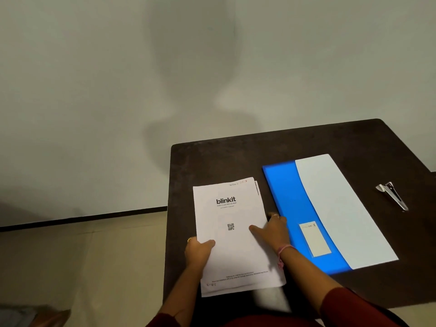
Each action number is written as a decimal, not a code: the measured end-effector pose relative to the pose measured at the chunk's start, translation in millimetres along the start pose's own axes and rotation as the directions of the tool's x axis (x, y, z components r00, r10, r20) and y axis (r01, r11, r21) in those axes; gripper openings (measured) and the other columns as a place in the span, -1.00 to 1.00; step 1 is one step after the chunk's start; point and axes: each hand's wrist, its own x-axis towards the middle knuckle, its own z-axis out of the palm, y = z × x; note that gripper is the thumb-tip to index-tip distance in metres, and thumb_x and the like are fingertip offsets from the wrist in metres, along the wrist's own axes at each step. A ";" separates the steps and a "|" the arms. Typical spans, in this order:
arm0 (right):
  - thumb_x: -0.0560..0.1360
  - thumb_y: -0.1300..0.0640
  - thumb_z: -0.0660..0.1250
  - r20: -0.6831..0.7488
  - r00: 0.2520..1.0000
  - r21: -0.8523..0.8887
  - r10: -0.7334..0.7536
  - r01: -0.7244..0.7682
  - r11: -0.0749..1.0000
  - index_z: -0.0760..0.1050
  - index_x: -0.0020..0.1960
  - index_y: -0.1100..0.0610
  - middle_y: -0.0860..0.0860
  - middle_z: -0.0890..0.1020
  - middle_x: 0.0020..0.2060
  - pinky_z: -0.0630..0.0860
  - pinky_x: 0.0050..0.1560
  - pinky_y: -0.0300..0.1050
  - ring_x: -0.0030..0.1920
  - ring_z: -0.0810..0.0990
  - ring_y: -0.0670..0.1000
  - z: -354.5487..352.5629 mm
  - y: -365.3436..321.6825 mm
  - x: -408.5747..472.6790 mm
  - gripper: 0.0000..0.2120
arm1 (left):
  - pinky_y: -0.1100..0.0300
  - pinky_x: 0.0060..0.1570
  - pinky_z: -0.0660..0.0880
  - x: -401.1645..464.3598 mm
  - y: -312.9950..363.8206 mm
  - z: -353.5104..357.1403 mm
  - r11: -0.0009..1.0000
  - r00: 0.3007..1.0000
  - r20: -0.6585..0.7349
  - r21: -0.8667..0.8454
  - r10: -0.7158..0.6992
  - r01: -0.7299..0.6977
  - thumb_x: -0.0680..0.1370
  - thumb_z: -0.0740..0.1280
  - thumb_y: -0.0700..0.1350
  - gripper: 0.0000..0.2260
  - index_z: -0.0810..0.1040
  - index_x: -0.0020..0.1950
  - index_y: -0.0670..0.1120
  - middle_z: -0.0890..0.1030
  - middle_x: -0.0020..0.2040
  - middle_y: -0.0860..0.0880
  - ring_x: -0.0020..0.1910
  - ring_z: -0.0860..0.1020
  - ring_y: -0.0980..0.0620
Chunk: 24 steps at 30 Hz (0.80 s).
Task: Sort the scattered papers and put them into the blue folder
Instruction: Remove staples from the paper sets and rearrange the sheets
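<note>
Both hands reach in from the bottom of the frame over the near edge of the dark bench (212,161), each arm in a dark red sleeve pushed up the forearm. The left hand (198,252) grips the left edge of the stack of papers (233,251) in the lower centre, its thumb curled over the top sheet and the other fingers hidden below. The right hand (271,230) holds the stack's right edge, thumb stretched flat across the top sheet toward the printed square code, the remaining fingers curled past the edge; a ring shows on one finger and a pink thread band circles the wrist. The top sheet reads "blinkit", and the edges of the sheets beneath peek out at the upper right and the bottom. Just right of the stack lies the blue folder (287,192), shut and flat, with a pale label, a white sheet (342,208) overlapping its right side. A metal clip (392,195) rests at the right of the frame.
</note>
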 end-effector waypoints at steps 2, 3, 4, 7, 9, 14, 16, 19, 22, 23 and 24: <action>0.34 -0.02 0.51 -0.015 1.000 0.054 -0.015 0.016 0.998 0.40 0.14 0.21 0.13 0.46 0.13 0.45 -0.08 -0.19 -0.06 0.49 0.03 1.1 -1.2 -0.9 -0.48 | 0.04 -0.01 0.55 4.0 -0.3 -0.3 1.000 0.999 0.022 -0.019 -0.024 0.024 0.45 0.41 -0.18 -0.69 0.46 0.15 -0.23 0.58 0.06 -0.13 0.01 0.57 -0.11; 0.34 -0.01 0.51 -0.023 0.999 0.086 -0.023 0.024 0.996 0.42 0.06 0.20 0.12 0.53 0.06 0.45 -0.17 -0.24 -0.13 0.50 -0.01 1.7 -1.7 -0.9 -0.54 | 0.01 0.02 0.56 6.7 -1.8 -0.4 0.999 0.999 0.028 -0.024 -0.030 0.030 0.44 0.42 -0.18 -0.69 0.48 0.13 -0.23 0.59 0.05 -0.13 0.01 0.58 -0.12; 0.33 -0.01 0.52 -0.023 1.000 0.129 -0.014 0.017 0.992 0.44 0.02 0.20 0.10 0.58 0.00 0.45 -0.23 -0.26 -0.16 0.53 -0.03 2.8 -1.6 -0.4 -0.58 | -0.03 0.04 0.57 9.7 -3.7 -0.6 0.999 0.999 0.039 -0.026 -0.032 0.033 0.42 0.42 -0.18 -0.70 0.50 0.10 -0.22 0.61 0.04 -0.14 0.00 0.59 -0.13; 0.33 0.00 0.52 0.000 1.000 0.260 0.019 -0.018 0.965 0.52 0.04 0.21 0.04 0.64 -0.06 0.53 -0.20 -0.22 -0.12 0.60 0.01 5.1 -2.4 -1.5 -0.59 | -0.07 -0.01 0.59 12.4 -6.2 -2.9 0.996 0.998 0.048 -0.075 -0.037 0.041 0.41 0.42 -0.23 -0.81 0.56 0.00 -0.23 0.64 -0.02 -0.17 -0.06 0.62 -0.16; 0.37 0.03 0.50 0.039 0.999 0.292 -0.005 -0.006 0.956 0.57 0.04 0.19 0.02 0.65 -0.06 0.52 -0.19 -0.25 -0.11 0.60 -0.01 6.1 -3.1 -4.5 -0.66 | -0.03 -0.05 0.59 9.8 -4.1 -4.5 0.992 0.997 0.059 -0.116 -0.048 0.055 0.43 0.40 -0.29 -0.87 0.56 -0.04 -0.24 0.64 -0.05 -0.19 -0.08 0.62 -0.18; 0.41 0.05 0.43 0.134 0.991 0.298 -0.031 -0.011 0.954 0.54 0.00 0.08 -0.07 0.64 -0.05 0.55 -0.15 -0.24 -0.08 0.61 -0.06 1.6 1.6 -6.1 -0.79 | 0.07 -0.15 0.53 6.6 -2.9 -4.4 0.983 0.994 0.096 -0.169 -0.048 0.064 0.48 0.34 -0.34 -0.89 0.55 -0.01 -0.26 0.63 -0.07 -0.20 -0.10 0.60 -0.20; 0.43 0.08 0.39 0.183 0.983 0.321 -0.036 -0.026 0.947 0.51 0.09 0.07 -0.02 0.64 0.04 0.56 -0.02 -0.16 -0.02 0.61 -0.02 -1.9 5.6 -3.6 -0.75 | 0.06 -0.13 0.52 5.5 -4.9 -2.0 0.982 0.994 0.099 -0.178 -0.041 0.058 0.49 0.33 -0.34 -0.88 0.54 0.01 -0.23 0.62 -0.04 -0.19 -0.07 0.59 -0.19; 0.50 0.17 0.35 0.261 0.964 0.434 -0.049 -0.072 0.898 0.44 0.25 0.10 0.04 0.59 0.17 0.52 0.15 -0.05 0.12 0.58 0.04 -2.6 13.0 -6.5 -0.68 | 0.00 -0.04 0.53 4.2 -6.0 0.8 0.985 0.994 0.105 -0.166 -0.039 0.056 0.50 0.32 -0.33 -0.82 0.51 0.10 -0.22 0.61 0.03 -0.18 -0.01 0.58 -0.19; 0.54 0.17 0.32 0.278 0.957 0.483 -0.079 -0.068 0.873 0.38 0.32 0.11 0.03 0.54 0.24 0.47 0.23 -0.03 0.17 0.54 0.04 -5.6 21.7 -10.5 -0.64 | 0.03 -0.09 0.54 0.7 -3.7 2.7 0.985 0.992 0.126 -0.167 -0.030 0.051 0.50 0.32 -0.34 -0.82 0.51 0.09 -0.23 0.62 0.02 -0.18 -0.04 0.59 -0.17; 0.54 0.16 0.32 0.277 0.957 0.487 -0.088 -0.061 0.871 0.37 0.32 0.10 0.00 0.53 0.23 0.46 0.22 -0.07 0.16 0.52 0.03 -8.2 23.0 -10.2 -0.64 | 0.08 -0.16 0.52 -1.4 -1.9 2.7 0.983 0.990 0.136 -0.176 -0.023 0.047 0.50 0.32 -0.35 -0.83 0.51 0.08 -0.24 0.63 -0.01 -0.17 -0.07 0.60 -0.16; 0.55 0.15 0.32 0.276 0.956 0.486 -0.096 -0.053 0.872 0.36 0.33 0.09 -0.02 0.53 0.21 0.46 0.20 -0.11 0.15 0.51 0.01 -12.8 23.9 -9.1 -0.63 | 0.10 -0.19 0.52 -3.6 0.2 3.9 0.982 0.989 0.147 -0.186 -0.015 0.043 0.50 0.32 -0.36 -0.84 0.52 0.07 -0.25 0.64 -0.03 -0.16 -0.09 0.61 -0.16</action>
